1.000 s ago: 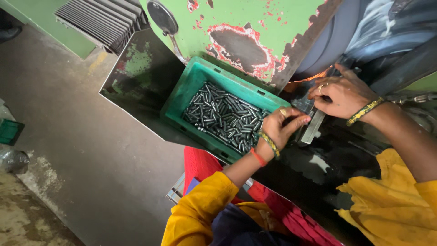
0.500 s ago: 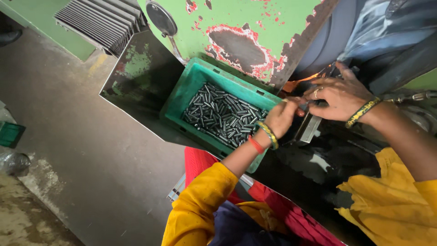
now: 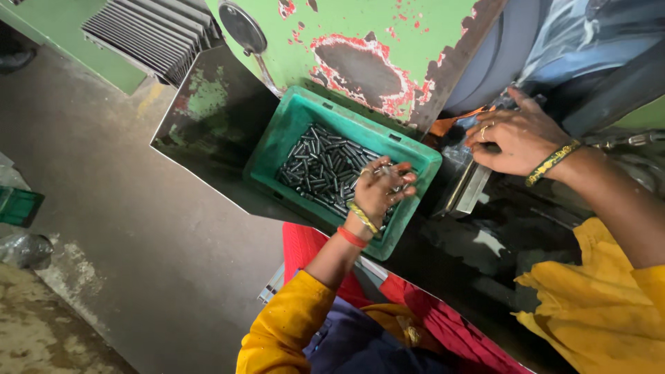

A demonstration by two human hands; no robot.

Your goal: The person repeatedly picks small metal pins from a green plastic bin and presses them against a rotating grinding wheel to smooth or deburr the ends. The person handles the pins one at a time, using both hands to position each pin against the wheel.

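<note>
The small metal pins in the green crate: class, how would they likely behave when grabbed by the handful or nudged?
The metal pins look like short, round, dark steel cylinders, so they would probably roll when nudged and feel heavy for their size. They lie loose and jumbled in the green crate, so some may slip out of a handful. The left hand rests among them with fingers curled, suggesting scooping works.

1. The green crate [image 3: 285, 131] is open on top; its walls and heaped metal pins [image 3: 320, 166] limit reach inside.
2. The far green machine panel [image 3: 388, 41] blocks passage beyond it.
3. The floor [image 3: 104, 208] lies open at left.
</note>
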